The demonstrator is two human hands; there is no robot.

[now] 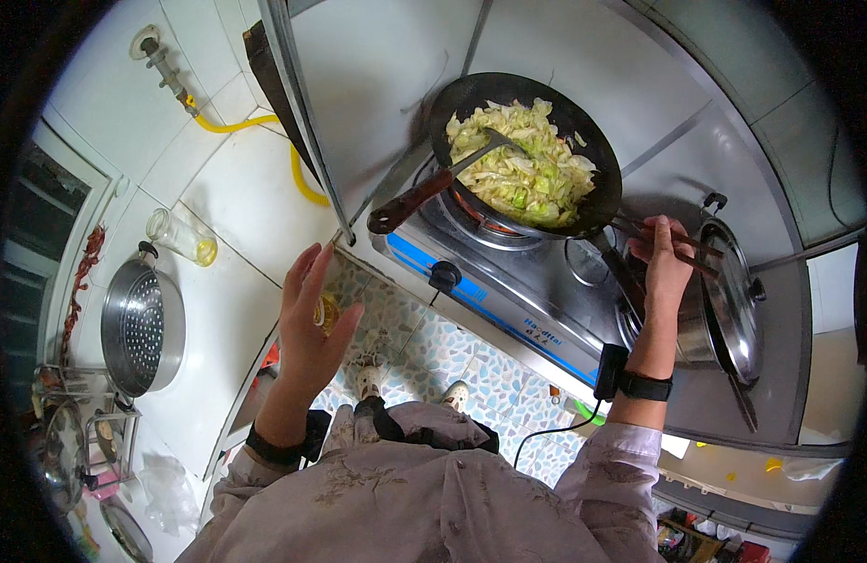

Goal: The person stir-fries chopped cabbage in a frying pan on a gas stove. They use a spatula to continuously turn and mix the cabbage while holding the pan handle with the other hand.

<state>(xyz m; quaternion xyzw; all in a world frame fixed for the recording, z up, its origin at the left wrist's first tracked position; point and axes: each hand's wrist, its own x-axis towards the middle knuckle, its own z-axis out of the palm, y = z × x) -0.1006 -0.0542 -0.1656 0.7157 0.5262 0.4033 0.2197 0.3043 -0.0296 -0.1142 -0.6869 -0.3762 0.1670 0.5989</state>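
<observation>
A black wok (602, 176) full of chopped cabbage (532, 162) sits tilted over the glowing left burner of a two-burner gas stove (503, 281). A metal spatula with a dark wooden handle (412, 203) rests across the wok's left side, its blade in the cabbage. My right hand (662, 257), beside the wok's rim and above its handle, holds a pair of brown chopsticks (697, 262). My left hand (310, 317) is raised over the floor with fingers apart, holding nothing.
Behind my right hand stands a steel pot (693, 341) with its lid (732, 302) tilted. On the left counter are a steel steamer basket (173, 331), a glass jar (183, 236) with yellow liquid and a dish rack (110, 422). A yellow gas hose (299, 176) runs behind a metal-framed panel (303, 105).
</observation>
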